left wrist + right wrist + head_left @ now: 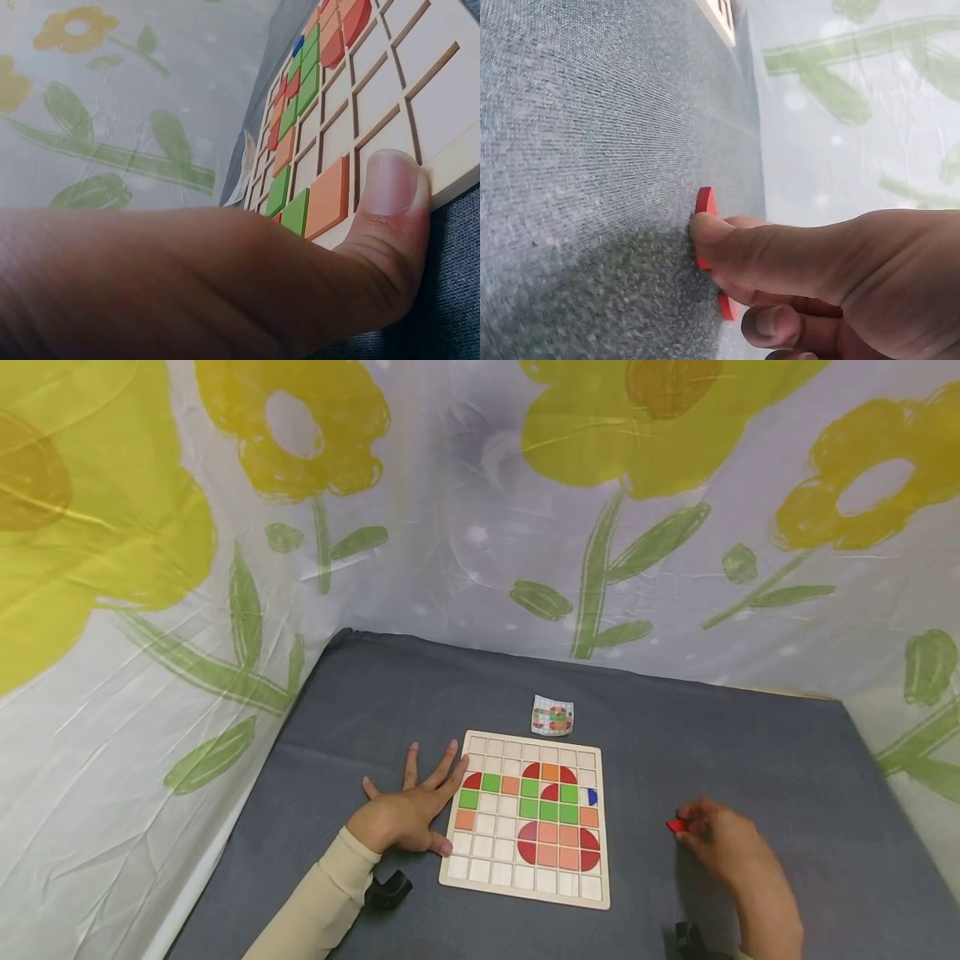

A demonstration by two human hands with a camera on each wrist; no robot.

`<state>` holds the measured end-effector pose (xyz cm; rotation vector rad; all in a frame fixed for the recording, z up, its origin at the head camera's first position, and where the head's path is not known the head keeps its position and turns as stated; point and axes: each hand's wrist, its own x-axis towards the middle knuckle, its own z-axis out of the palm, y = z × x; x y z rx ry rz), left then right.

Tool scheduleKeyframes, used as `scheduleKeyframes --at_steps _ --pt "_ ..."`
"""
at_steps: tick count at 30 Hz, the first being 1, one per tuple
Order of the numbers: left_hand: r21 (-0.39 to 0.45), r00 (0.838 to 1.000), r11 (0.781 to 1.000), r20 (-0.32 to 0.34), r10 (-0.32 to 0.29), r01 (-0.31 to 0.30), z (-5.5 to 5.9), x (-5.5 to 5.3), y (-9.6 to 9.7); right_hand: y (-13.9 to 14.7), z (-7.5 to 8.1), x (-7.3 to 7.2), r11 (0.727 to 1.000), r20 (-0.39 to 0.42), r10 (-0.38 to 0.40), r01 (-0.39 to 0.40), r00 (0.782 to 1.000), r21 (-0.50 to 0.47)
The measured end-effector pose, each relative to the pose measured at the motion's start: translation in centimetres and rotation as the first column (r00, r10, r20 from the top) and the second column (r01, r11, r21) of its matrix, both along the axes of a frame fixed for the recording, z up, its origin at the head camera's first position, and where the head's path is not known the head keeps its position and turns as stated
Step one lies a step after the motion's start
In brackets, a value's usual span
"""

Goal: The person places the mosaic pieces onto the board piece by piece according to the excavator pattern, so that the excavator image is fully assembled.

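Note:
A square wooden grid board (482, 871) lies on the table, partly filled with red quarter-round pieces and green, orange and pink square tiles. One blue piece (592, 797) sits near its right edge. My left hand (405, 817) rests at the board's left side with fingers spread; in the left wrist view its thumb (391, 196) touches the board's edge. Right of the board, my right hand (723, 843) pinches a red piece (706, 201) between thumb and finger, just over the table. A second red piece (727, 308) shows below those fingers; whether it is held, I cannot tell.
A small printed card (552, 716) with a coloured grid pattern lies beyond the board's far edge. Dark grey cloth (660, 735) covers the table. A flowered curtain (450, 527) hangs behind and along the sides. A black object (388, 890) is at the left wrist.

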<state>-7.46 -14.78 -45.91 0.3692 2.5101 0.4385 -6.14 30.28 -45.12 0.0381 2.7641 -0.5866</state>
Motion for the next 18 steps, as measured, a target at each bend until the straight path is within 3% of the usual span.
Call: scheduleKeyframes --at_steps 8,14,18 --pt "-0.010 1.000 1.000 0.002 -0.006 0.006 0.0 -0.2 0.1 -1.1 -0.2 -0.1 1.000 -0.048 -0.014 0.014 0.999 0.007" --pt "-0.003 1.000 1.000 -0.006 -0.009 0.009 0.2 -0.1 0.0 -3.6 0.0 -0.3 0.999 -0.055 -0.030 0.030 0.998 0.009" --pt "0.000 1.000 1.000 -0.008 -0.006 0.006 0.1 0.0 0.0 -5.9 0.2 -0.4 1.000 -0.114 0.007 -0.009 0.994 -0.013"
